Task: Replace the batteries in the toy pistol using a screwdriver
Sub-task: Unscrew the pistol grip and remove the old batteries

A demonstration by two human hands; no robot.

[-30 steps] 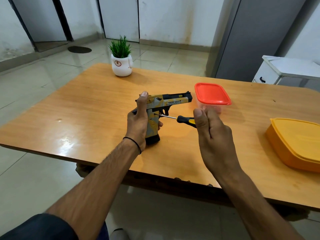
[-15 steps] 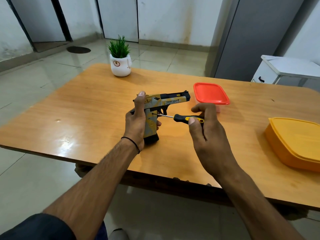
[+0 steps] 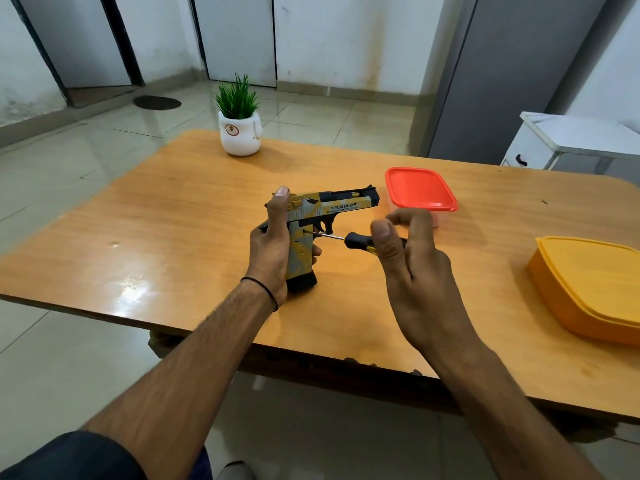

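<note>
Toy pistol: I see the toy pistol [image 3: 313, 211] standing upright near the middle of the table [image 3: 166, 216]. Its butt is down at the tabletop and its barrel points right.
Its look: yellow and grey mottled body, black top and black base, dark lettering along the side that I can't read fully.
Left hand: my left hand [image 3: 273, 251] wraps the pistol's handle from behind, with the thumb up along the rear and the fingertips curling round the front.
Screwdriver: the screwdriver [image 3: 356, 241] lies roughly level, its metal tip against the side of the handle just under the trigger.
Right hand: my right hand [image 3: 415, 271] pinches the black and yellow screwdriver handle between the thumb and curled fingers. The fingertips are blurred.
Blocking: the right thumb hides the back of the screwdriver handle. The left hand covers the pistol's rear.
Red-lidded box: the red-lidded box [image 3: 419, 188] sits just beyond the muzzle, partly behind my right fingers.
Orange container: the orange container [image 3: 588, 282] is lidded, at the table's right edge.
Potted plant: the potted plant [image 3: 239, 129] stands in a white pot at the far side.
</note>
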